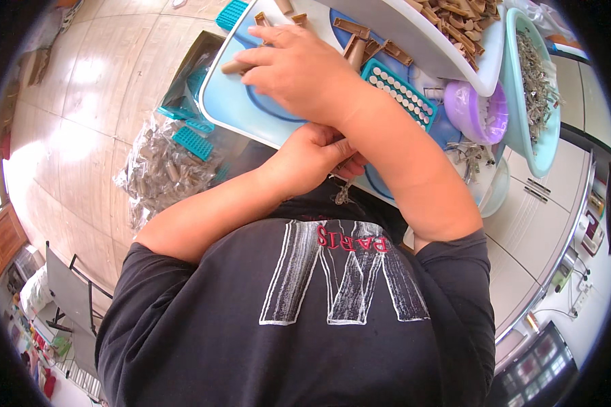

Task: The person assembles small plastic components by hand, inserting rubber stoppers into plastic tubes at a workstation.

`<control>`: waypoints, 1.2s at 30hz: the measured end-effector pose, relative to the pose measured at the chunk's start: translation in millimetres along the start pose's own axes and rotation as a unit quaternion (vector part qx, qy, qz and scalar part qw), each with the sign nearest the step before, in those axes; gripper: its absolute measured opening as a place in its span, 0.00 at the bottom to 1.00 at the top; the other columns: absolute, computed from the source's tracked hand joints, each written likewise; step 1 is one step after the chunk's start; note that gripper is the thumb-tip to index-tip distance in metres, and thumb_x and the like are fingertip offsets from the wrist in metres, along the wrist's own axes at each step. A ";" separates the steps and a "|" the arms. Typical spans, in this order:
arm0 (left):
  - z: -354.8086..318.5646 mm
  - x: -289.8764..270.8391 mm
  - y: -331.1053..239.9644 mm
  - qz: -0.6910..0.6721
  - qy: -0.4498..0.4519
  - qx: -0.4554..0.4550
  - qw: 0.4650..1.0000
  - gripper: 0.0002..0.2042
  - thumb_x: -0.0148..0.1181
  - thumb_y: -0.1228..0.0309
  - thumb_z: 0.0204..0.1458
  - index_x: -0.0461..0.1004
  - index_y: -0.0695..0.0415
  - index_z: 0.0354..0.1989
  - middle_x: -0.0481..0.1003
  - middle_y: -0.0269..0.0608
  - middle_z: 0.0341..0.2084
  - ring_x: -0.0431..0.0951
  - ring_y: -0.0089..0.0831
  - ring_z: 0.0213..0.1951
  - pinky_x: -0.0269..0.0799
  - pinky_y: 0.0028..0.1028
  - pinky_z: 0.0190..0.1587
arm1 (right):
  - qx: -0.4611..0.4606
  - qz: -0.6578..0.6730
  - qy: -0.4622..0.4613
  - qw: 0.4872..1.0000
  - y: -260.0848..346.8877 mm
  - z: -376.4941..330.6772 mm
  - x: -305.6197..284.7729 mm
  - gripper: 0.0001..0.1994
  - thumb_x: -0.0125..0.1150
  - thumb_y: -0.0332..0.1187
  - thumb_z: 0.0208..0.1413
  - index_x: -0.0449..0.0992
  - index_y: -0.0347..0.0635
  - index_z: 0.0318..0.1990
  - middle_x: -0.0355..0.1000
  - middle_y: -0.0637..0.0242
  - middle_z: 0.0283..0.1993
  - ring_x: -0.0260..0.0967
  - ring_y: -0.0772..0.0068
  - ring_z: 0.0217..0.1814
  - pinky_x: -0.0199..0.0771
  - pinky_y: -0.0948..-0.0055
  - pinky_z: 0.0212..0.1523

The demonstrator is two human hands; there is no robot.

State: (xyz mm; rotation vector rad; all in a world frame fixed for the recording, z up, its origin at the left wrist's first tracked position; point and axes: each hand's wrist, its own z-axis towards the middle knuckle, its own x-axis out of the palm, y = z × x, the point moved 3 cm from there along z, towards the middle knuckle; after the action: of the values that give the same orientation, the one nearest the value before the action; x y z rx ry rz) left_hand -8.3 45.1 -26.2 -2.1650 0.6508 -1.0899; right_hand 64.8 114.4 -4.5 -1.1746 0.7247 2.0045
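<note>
My right arm crosses over my left, and my right hand is above the left part of the blue-and-white table. Its fingertips close on a tan plastic casing. Close to my body, at the table's near edge, my left hand is curled shut. Small shiny metal parts hang below its fingers; the rest of its grip is hidden. Several brown open casings lie beyond my right hand. A teal rack filled with round white pieces stands right of my right wrist.
A white bin of brown casings stands at the far right. Beside it are a purple bowl and a mint basin with metal parts. Left on the floor lie a clear bag of tan pieces and teal racks.
</note>
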 end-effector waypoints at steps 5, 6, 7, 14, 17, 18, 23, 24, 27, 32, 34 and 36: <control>-1.0 -0.6 -1.7 -0.034 0.009 -0.004 0.999 0.11 0.47 0.67 0.60 0.68 0.62 0.42 0.73 0.38 0.31 0.75 0.25 0.33 0.73 0.25 0.39 | 0.173 0.142 0.026 0.974 -35.4 -13.9 -35.4 0.07 0.56 0.35 0.48 0.78 0.48 0.33 0.74 0.67 0.42 0.66 0.60 0.53 0.69 0.59 0.47; -0.9 -1.0 -1.4 -0.036 0.009 -0.004 0.999 0.11 0.47 0.67 0.60 0.68 0.62 0.42 0.73 0.38 0.31 0.75 0.25 0.33 0.73 0.25 0.39 | 0.272 0.179 0.030 0.945 -43.0 -17.3 -40.2 0.07 0.59 0.36 0.47 0.77 0.47 0.32 0.73 0.66 0.41 0.66 0.60 0.51 0.70 0.58 0.45; -0.7 -1.5 -0.9 -0.047 0.005 -0.006 0.999 0.11 0.47 0.67 0.60 0.69 0.62 0.42 0.73 0.38 0.31 0.75 0.25 0.33 0.73 0.25 0.39 | 0.271 0.180 0.031 0.945 -42.6 -17.6 -42.5 0.07 0.59 0.36 0.47 0.77 0.47 0.32 0.73 0.66 0.41 0.66 0.60 0.51 0.70 0.58 0.45; 2.2 -1.6 -1.6 -0.071 0.010 -0.011 0.997 0.12 0.46 0.66 0.61 0.68 0.62 0.42 0.73 0.38 0.32 0.75 0.25 0.33 0.73 0.25 0.40 | 0.234 0.007 0.066 0.970 -39.1 -27.4 -34.7 0.16 0.66 0.36 0.40 0.74 0.45 0.40 0.70 0.66 0.40 0.66 0.59 0.45 0.68 0.63 0.45; 2.1 -1.7 -2.5 -0.061 0.011 -0.012 0.998 0.12 0.46 0.65 0.61 0.68 0.62 0.42 0.73 0.39 0.32 0.75 0.26 0.33 0.73 0.25 0.40 | 0.229 -0.024 0.087 0.969 -35.8 -29.2 -25.3 0.18 0.67 0.36 0.38 0.73 0.46 0.40 0.68 0.67 0.41 0.65 0.61 0.46 0.66 0.63 0.47; 2.3 -2.2 -1.8 -0.061 0.010 -0.012 0.998 0.12 0.46 0.65 0.61 0.68 0.62 0.42 0.73 0.39 0.32 0.75 0.26 0.33 0.73 0.25 0.40 | 0.218 -0.033 0.087 0.971 -35.1 -29.1 -23.9 0.18 0.68 0.36 0.37 0.73 0.47 0.39 0.68 0.68 0.42 0.65 0.61 0.46 0.66 0.63 0.47; 2.0 -2.3 -1.1 -0.066 0.010 -0.002 0.998 0.12 0.46 0.66 0.61 0.68 0.63 0.43 0.73 0.40 0.33 0.76 0.27 0.34 0.73 0.26 0.41 | 0.209 0.008 0.070 0.975 -30.3 -21.2 -35.3 0.15 0.67 0.35 0.37 0.73 0.49 0.37 0.68 0.69 0.40 0.65 0.62 0.45 0.65 0.63 0.46; 1.9 -2.3 -0.9 -0.066 0.011 -0.002 0.998 0.12 0.46 0.66 0.61 0.68 0.63 0.43 0.73 0.40 0.33 0.76 0.27 0.34 0.73 0.26 0.41 | 0.201 0.008 0.072 0.977 -28.2 -18.6 -37.3 0.13 0.66 0.34 0.38 0.73 0.50 0.35 0.68 0.70 0.39 0.64 0.62 0.45 0.65 0.63 0.45; 1.8 -2.4 -1.1 -0.059 0.009 0.001 0.998 0.12 0.46 0.66 0.61 0.68 0.64 0.43 0.73 0.41 0.33 0.76 0.27 0.34 0.73 0.27 0.41 | 0.203 -0.046 0.069 0.976 -28.7 -20.8 -28.4 0.09 0.63 0.32 0.40 0.72 0.49 0.31 0.69 0.70 0.36 0.65 0.62 0.44 0.65 0.63 0.43; 2.0 -3.0 -1.6 -0.066 0.010 0.002 0.998 0.12 0.46 0.66 0.61 0.68 0.64 0.43 0.73 0.41 0.33 0.76 0.27 0.35 0.73 0.27 0.42 | 0.181 0.033 0.032 0.982 -31.1 -16.0 -22.9 0.07 0.60 0.30 0.42 0.72 0.49 0.31 0.70 0.68 0.32 0.66 0.61 0.40 0.66 0.62 0.40; 2.5 -4.0 -0.5 -0.072 0.013 0.001 0.997 0.12 0.46 0.66 0.61 0.68 0.63 0.43 0.73 0.41 0.33 0.76 0.27 0.35 0.73 0.27 0.42 | 0.178 0.057 0.023 0.982 -33.7 -13.8 -21.2 0.07 0.60 0.29 0.42 0.72 0.49 0.31 0.70 0.68 0.32 0.67 0.59 0.39 0.67 0.62 0.40; 2.1 -4.4 0.1 -0.079 0.015 0.001 0.997 0.12 0.46 0.66 0.61 0.68 0.63 0.43 0.73 0.41 0.33 0.76 0.27 0.35 0.73 0.27 0.42 | 0.232 -0.032 -0.004 0.972 -37.9 -10.1 -25.9 0.12 0.58 0.27 0.47 0.74 0.48 0.42 0.71 0.67 0.31 0.70 0.63 0.37 0.69 0.65 0.37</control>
State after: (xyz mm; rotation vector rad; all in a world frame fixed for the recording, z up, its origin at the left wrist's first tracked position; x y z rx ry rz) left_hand -8.9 48.6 -29.6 -2.2329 0.4989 -1.2063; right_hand 108.9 122.5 9.8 -0.8969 1.0667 1.6599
